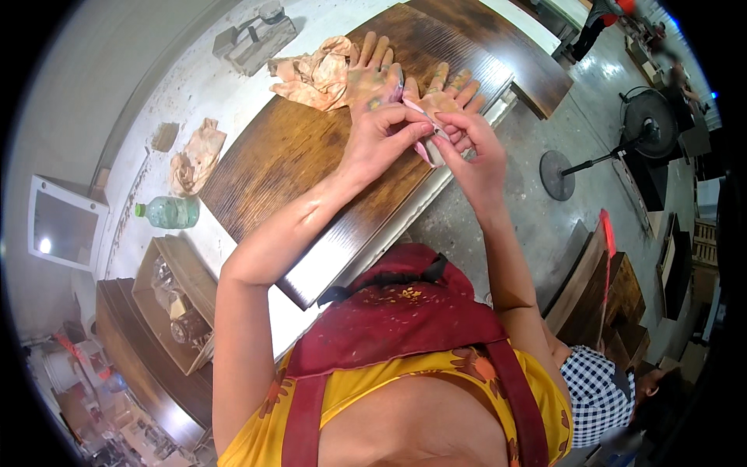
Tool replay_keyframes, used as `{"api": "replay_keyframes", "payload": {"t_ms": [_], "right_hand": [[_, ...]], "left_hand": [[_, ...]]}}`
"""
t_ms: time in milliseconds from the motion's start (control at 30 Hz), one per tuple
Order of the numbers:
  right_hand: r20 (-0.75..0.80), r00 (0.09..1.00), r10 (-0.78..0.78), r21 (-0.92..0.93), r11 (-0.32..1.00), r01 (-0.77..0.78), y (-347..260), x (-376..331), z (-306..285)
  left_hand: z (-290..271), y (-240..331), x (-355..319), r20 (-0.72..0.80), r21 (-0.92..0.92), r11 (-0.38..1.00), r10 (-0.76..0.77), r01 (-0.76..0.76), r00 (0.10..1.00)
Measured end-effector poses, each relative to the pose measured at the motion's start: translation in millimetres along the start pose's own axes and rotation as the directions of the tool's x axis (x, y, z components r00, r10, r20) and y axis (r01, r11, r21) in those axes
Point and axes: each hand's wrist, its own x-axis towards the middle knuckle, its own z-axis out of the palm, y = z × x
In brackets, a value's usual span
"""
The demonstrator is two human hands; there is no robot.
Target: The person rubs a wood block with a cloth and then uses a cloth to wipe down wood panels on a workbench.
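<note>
My left hand (383, 138) and my right hand (471, 154) meet over the near right edge of a dark brown wooden board (272, 167). Both are closed, thumbs and fingertips pinching a small pink and whitish piece (426, 149) between them. Whether it is a strip or part of a glove cuff cannot be made out. Just beyond my fingers, two stained light-coloured work gloves lie with fingers spread: a left one (372, 76) and a right one (450, 95). A crumpled peach-coloured cloth (315, 74) rests beside the left glove.
Another crumpled cloth (196, 156) and a green-capped bottle (168, 212) are on the white table (140, 241). A cardboard box (175, 303) of odds and ends stands at left. A pedestal fan (556, 175) stands right, and a person in a checked shirt (597, 397) is at lower right.
</note>
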Motion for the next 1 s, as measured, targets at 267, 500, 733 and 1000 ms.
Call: {"api": "replay_keyframes", "payload": {"t_ms": [267, 500, 733, 1000], "right_hand": [[-0.052, 0.991, -0.126, -0.13, 0.984, 0.119, -1, 2, 5], [0.115, 0.946, 0.304, 0.44, 0.838, -0.322, 13, 2, -3], [0.155, 0.908, 0.39, 0.562, 0.721, -0.406, 28, 2, -11], [0.131, 0.906, 0.402, 0.616, 0.683, -0.392, 27, -3, -23]], "left_hand": [[-4, -12, -1, 0.039, 0.105, 0.991, 0.076, -0.08, 0.996], [-4, -13, -1, 0.078, 0.061, 0.998, -0.011, 0.006, 0.997], [-3, -17, 0, 0.071, 0.017, 0.999, -0.028, 0.027, 0.997], [-4, -21, 0, 0.07, -0.046, 0.996, -0.067, 0.071, 0.995]]}}
